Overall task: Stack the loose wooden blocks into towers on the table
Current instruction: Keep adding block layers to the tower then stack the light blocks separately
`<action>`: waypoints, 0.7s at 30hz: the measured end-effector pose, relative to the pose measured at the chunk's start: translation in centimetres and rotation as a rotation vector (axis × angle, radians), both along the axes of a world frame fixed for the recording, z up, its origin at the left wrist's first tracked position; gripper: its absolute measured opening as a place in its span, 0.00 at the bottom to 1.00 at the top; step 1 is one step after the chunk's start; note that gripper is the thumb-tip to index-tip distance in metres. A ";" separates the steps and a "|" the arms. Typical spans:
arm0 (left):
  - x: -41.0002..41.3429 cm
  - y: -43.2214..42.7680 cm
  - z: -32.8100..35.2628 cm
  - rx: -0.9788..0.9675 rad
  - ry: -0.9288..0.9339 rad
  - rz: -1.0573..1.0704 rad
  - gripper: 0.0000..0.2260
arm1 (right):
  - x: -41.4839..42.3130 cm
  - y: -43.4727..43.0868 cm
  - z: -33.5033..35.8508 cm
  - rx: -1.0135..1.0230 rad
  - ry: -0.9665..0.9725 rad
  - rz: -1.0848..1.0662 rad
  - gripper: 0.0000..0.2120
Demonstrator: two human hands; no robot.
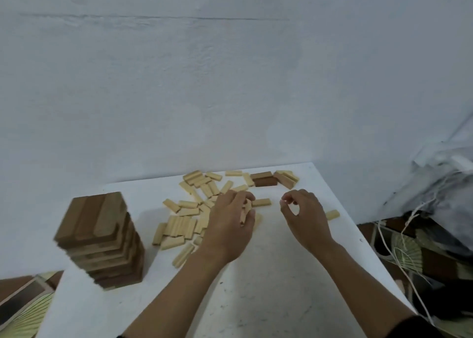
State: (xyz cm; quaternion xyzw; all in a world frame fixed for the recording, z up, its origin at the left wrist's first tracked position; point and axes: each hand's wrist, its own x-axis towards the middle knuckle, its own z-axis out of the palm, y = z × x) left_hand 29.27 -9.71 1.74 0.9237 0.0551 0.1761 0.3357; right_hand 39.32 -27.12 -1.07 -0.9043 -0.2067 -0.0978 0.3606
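A tall tower of dark brown blocks (102, 237) stands at the left of the white table (268, 286). Several loose pale wooden blocks (184, 220) lie scattered across the table's middle and back. My left hand (230, 225) is over that pile, its fingers curled around a few pale blocks (245, 211). To its right my right hand (304, 214) hovers just above the table with fingers curled and nothing visible in them. One pale block (261, 202) lies between the hands, another (332, 214) just right of my right hand.
A few dark brown blocks (263, 179) lie at the table's back edge against the pale wall. Right of the table are a grey bundle with white cords (435, 184) and a patterned floor. A framed panel (20, 302) lies below the table's left corner.
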 end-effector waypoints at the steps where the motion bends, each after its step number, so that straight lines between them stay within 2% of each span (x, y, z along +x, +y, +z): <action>1: 1.4 -0.5 -1.1 0.051 0.021 -0.002 0.12 | 1.2 -0.4 -0.8 -0.075 -0.021 -0.002 0.07; 5: 7.1 -1.9 -2.9 0.228 0.184 -0.011 0.21 | 5.3 -0.8 -2.1 -0.284 -0.010 0.143 0.28; 7: 9.8 -2.0 -3.2 0.323 0.282 -0.026 0.22 | 7.0 -0.6 -2.9 -0.400 0.010 0.188 0.32; 9: 11.7 -1.4 -3.3 0.380 0.370 -0.034 0.23 | 7.9 -0.2 -3.6 -0.494 -0.005 0.172 0.33; 13: 12.8 -0.8 -4.1 0.509 0.484 -0.050 0.23 | 8.2 0.2 -4.2 -0.457 -0.056 0.124 0.33; 16: 12.1 -1.1 -4.6 0.555 0.393 -0.037 0.18 | 7.5 0.2 -4.7 -0.381 -0.136 0.089 0.30; 18: 11.9 -1.0 -4.8 0.503 0.312 -0.031 0.16 | 7.1 0.2 -5.0 -0.309 -0.156 0.085 0.27; 21: 12.0 -0.6 -5.2 0.416 0.293 -0.062 0.18 | 6.9 0.3 -4.9 -0.230 -0.142 0.068 0.20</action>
